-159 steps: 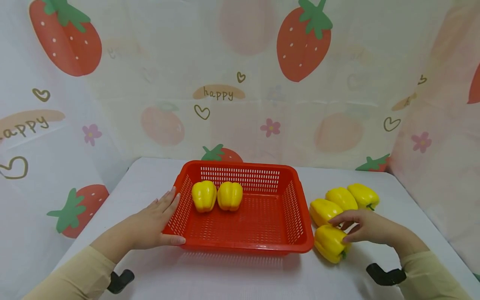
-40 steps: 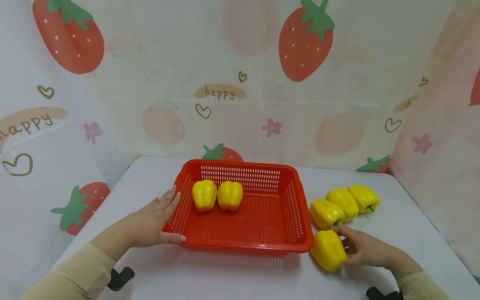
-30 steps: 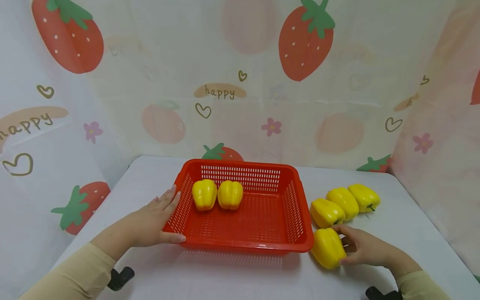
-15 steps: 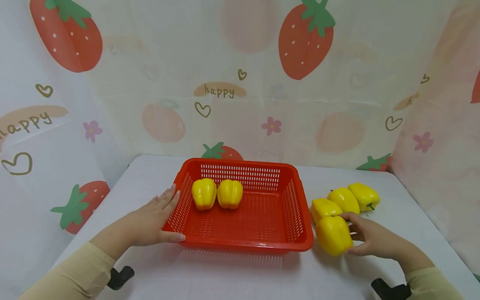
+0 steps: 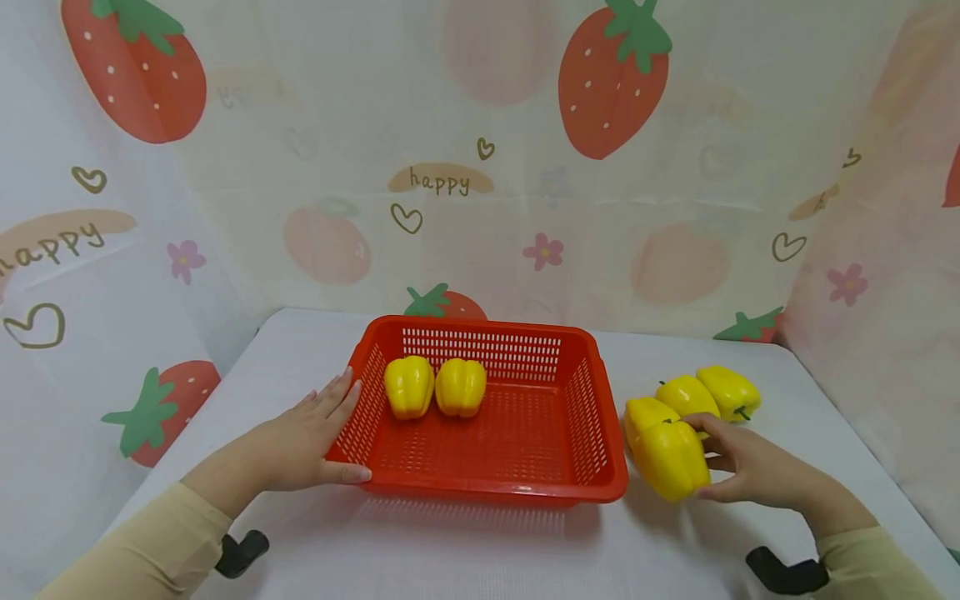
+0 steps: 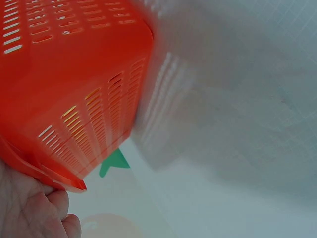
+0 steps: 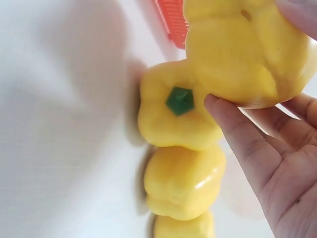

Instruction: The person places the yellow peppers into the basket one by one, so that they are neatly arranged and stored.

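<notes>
Along the left rim of a red plastic basket [image 5: 487,492], the left hand [image 5: 300,442] rests with fingers straight and thumb apart over the front edge. Two glossy, lobed yellow peppers [image 5: 408,387] sit side by side inside its slotted walls, toward the left. Just right of the basket, the right hand [image 5: 757,468] has one smooth yellow pepper [image 5: 673,462] clamped between thumb and bent fingers. Behind it, three more peppers [image 5: 688,397] slant in a row across the white table [image 5: 420,554], the farthest right showing a green stem [image 5: 742,412].
</notes>
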The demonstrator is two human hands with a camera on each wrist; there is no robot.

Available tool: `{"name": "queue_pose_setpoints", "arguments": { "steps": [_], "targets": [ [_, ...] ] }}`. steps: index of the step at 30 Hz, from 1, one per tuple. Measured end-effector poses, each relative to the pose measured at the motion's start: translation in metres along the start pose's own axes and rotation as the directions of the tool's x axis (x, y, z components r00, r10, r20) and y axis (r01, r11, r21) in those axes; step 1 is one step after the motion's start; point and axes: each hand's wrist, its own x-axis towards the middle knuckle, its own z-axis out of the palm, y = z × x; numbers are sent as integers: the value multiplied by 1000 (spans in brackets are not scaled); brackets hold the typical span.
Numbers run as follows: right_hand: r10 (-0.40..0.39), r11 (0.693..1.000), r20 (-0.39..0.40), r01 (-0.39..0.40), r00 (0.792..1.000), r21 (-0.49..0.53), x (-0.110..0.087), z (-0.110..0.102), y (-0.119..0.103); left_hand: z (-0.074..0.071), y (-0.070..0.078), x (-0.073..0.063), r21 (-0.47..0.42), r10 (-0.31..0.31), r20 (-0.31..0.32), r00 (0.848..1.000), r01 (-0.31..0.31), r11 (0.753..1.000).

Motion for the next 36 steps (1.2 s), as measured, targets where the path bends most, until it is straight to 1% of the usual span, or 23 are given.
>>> {"name": "queue_pose_setpoints", "arguments": {
  "steps": [9, 11, 15, 17, 22, 26, 30, 36],
  "targets": [
    [-52, 998, -53, 50, 997, -41, 3, -14, -11, -1, 0, 0, 1, -4, 5, 1000, 4, 1000],
    [-61, 997, -63, 58, 996, -43, 4, -17, -13, -1, 0, 1, 1, -5, 7, 1000, 5, 1000],
    [-112, 992, -87, 107, 990, -62, 10, -24, -16, -1, -1, 1, 10, -3, 9, 1000, 3, 1000],
    [-119, 990, -94, 112, 988, -82, 14, -28, -19, -1, -1, 1, 16, 0, 8, 1000, 0, 1000],
    [-100, 988, -97, 88, 990, -124, 25, -35, -26, 0, -1, 3, 37, 15, -1, 1000, -15, 999],
    [-89, 990, -83, 79, 993, -117, 36, -39, -30, 1, -1, 4, 47, 22, -6, 1000, -22, 999],
    [-53, 993, -74, 45, 996, -111, 47, -42, -35, 1, -2, 3, 46, 26, -10, 1000, -26, 999],
    [-33, 995, -67, 26, 997, -98, 66, -46, -48, -2, 0, 1, 36, 32, -12, 999, -31, 999]
  ]
}}
